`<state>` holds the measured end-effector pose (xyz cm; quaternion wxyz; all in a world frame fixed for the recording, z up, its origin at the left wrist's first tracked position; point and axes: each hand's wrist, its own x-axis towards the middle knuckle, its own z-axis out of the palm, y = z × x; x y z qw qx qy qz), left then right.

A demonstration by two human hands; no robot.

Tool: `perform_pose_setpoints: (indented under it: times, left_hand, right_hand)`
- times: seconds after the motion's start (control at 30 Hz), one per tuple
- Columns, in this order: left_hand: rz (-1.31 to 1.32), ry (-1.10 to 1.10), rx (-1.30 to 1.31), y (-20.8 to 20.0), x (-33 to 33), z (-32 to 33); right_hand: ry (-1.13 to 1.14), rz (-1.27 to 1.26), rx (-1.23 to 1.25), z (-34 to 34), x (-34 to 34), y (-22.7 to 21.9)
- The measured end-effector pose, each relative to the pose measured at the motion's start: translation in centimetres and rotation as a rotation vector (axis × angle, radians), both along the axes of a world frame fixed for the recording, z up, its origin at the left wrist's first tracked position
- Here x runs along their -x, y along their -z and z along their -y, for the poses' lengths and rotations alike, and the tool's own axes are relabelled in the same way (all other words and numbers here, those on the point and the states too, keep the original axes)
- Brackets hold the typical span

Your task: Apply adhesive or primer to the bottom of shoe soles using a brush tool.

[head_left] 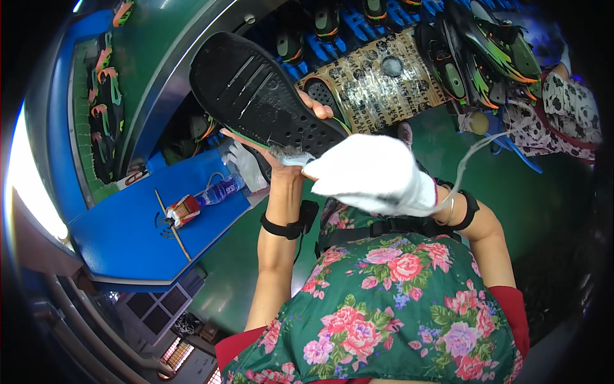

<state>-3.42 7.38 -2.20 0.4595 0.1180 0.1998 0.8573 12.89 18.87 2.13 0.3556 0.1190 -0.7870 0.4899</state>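
My left hand (281,163) is closed around a black shoe sole (246,89), raised and tilted. Several long slots run across the sole's broad end, and round holes dot the part near my palm. My fingertips curl over its right edge, the thumb along its left. A pale blue scrap shows between palm and sole. Thick white cloth (371,169), perhaps a loose glove, covers my right hand beside the sole's narrow end. It hides the fingers, and a long white strand trails from it. Behind the sole sits another dark perforated piece (320,91) with an orange edge.
A printed, taped board (377,83) lies ahead. Black, green and orange shoes (499,51) pile at the right. On the blue table (128,224) are a bottle (222,190), a red packet (183,211), a stick and a white glove (246,166). A conveyor carries shoe parts (105,102).
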Motion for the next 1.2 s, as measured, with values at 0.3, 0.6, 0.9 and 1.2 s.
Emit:
perform_pose_setpoints:
  times: [0.3, 0.6, 0.9, 1.2]
  left_hand:
    - [-0.208, -0.009, -0.084, -0.8, 1.0, -1.1]
    - [-0.205, -0.018, -0.185, -1.5, 1.3, -1.9]
    - [-0.307, -0.006, -0.166, -1.5, 2.8, -1.6]
    - [-0.259, -0.08, -0.024, -1.8, 1.2, -2.6]
  right_hand:
    - [0.008, 0.098, 0.212, -0.7, -0.7, -0.8]
    - [0.01, 0.063, 0.056, -1.4, -1.4, 0.0]
    - [0.015, 0.09, 0.232, -1.5, -1.6, -0.2]
    - [0.147, 0.03, 0.056, 0.5, -0.8, -0.1]
